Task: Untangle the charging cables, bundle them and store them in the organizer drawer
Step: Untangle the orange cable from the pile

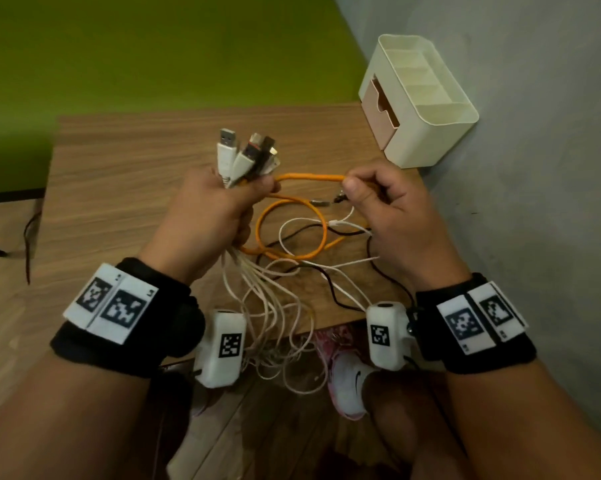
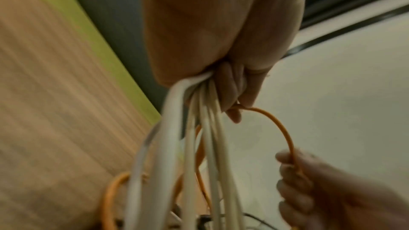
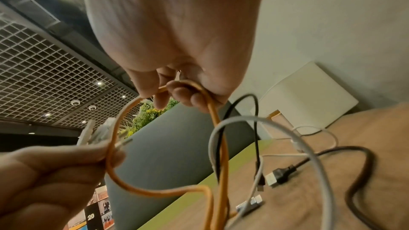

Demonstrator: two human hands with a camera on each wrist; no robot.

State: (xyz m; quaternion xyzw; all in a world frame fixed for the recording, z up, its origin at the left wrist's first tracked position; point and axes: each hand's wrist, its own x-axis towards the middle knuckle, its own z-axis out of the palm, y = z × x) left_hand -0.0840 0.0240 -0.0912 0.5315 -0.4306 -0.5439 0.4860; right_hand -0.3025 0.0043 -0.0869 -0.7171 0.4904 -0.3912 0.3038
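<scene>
My left hand (image 1: 219, 199) grips a bunch of cables just below their USB plugs (image 1: 247, 152), which stick up out of the fist. White cables (image 1: 268, 306) hang from it over the table's front edge; the left wrist view shows them (image 2: 199, 137) leaving the fist. My right hand (image 1: 371, 202) pinches the orange cable (image 1: 309, 177), which runs taut from the left fist and loops (image 1: 292, 233) on the table. In the right wrist view the orange cable (image 3: 212, 111) curls round the right hand's fingers (image 3: 183, 93). Black and white cables (image 1: 347, 230) lie loose under both hands.
A cream organizer (image 1: 420, 98) with a tan drawer (image 1: 378, 109) stands at the back right of the wooden table (image 1: 119, 168), against a grey wall. A loose black USB plug (image 3: 281, 174) and small metal connectors (image 3: 250, 204) lie on the table. Shoes show on the floor below.
</scene>
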